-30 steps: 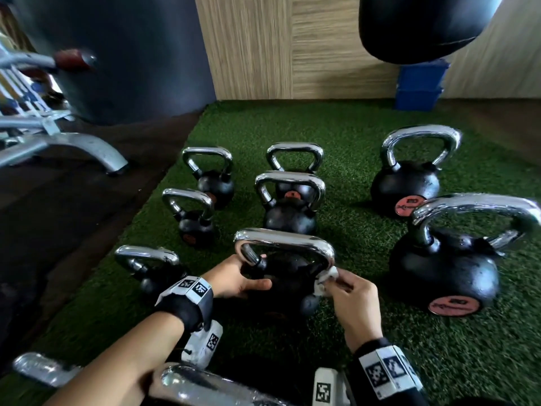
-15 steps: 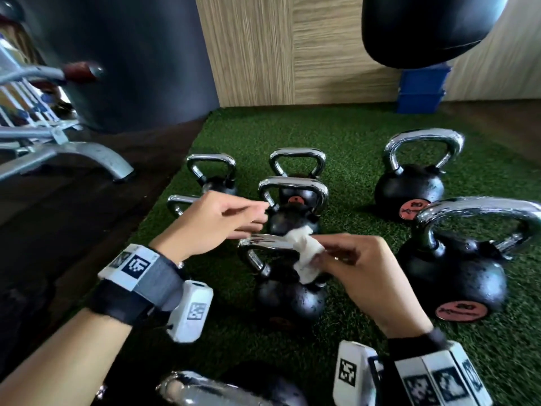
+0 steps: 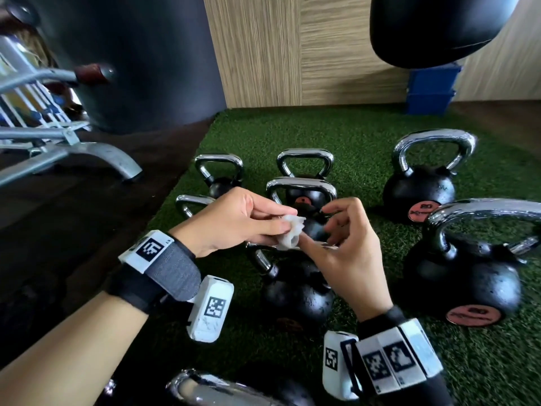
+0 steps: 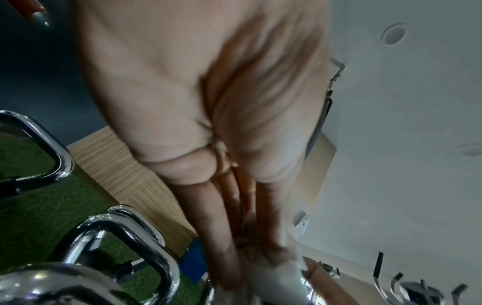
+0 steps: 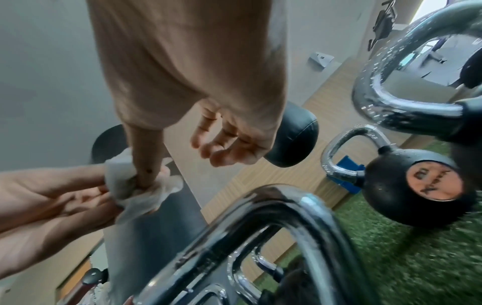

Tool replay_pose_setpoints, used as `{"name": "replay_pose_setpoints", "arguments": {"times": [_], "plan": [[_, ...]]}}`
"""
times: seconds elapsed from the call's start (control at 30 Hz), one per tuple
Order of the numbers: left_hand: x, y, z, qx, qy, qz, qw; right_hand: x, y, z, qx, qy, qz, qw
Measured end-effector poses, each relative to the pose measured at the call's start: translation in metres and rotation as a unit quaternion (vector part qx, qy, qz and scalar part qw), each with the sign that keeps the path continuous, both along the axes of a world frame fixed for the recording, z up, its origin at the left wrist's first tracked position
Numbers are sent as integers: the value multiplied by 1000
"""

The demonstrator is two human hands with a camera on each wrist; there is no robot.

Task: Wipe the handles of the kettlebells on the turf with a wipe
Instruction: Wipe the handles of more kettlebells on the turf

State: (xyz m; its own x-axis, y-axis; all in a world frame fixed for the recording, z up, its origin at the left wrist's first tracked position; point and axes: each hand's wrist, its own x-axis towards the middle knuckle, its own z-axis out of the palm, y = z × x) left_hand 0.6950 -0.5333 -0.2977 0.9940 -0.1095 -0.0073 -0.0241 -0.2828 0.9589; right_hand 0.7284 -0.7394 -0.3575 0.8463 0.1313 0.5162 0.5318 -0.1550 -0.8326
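Observation:
Several black kettlebells with chrome handles stand on the green turf. Both hands hover just above the nearest middle kettlebell, whose handle is partly hidden by them. My left hand pinches a crumpled white wipe between thumb and fingers. My right hand faces it, its thumb pressing into the wipe while the other fingers hang loosely curled and apart from it. The left wrist view is blurred; the wipe shows past the fingertips.
A large kettlebell stands close on the right, another behind it, smaller ones at the back left. A chrome handle lies at the bottom edge. A punch bag hangs above; a metal frame foot is left.
Both hands lifted off the near kettlebell's handle. The left hand came across and took the wipe, which the right hand was holding before. The right fingers have loosened.

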Motion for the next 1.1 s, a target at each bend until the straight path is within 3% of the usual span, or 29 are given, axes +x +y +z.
{"name": "replay_pose_setpoints", "arguments": {"times": [0.1,0.17,0.27,0.37,0.47,0.6,0.73,0.8,0.93,1.1], "plan": [[1,2,-6,165,-86,37,982,2,-15,-31,38,7,-56,998],[1,-3,-13,241,-130,49,961,8,-21,-59,35,88,-97,991],[5,-12,-26,314,-150,32,937,18,-20,-95,23,240,21,970],[9,-16,-38,374,-155,0,914,19,-10,-120,38,253,78,964],[6,-4,-42,395,-153,-7,906,19,-7,-135,7,218,45,975],[-6,32,-45,417,-100,57,902,21,-8,-140,-5,214,31,976],[-15,33,-59,407,-157,19,899,20,-4,-144,15,212,22,977],[-16,37,-66,382,-156,29,911,20,-4,-146,22,217,28,975],[-17,59,-84,307,-75,100,944,19,-6,-148,28,215,43,975],[-21,62,-96,287,-77,104,949,19,-7,-150,29,203,55,977]]}}
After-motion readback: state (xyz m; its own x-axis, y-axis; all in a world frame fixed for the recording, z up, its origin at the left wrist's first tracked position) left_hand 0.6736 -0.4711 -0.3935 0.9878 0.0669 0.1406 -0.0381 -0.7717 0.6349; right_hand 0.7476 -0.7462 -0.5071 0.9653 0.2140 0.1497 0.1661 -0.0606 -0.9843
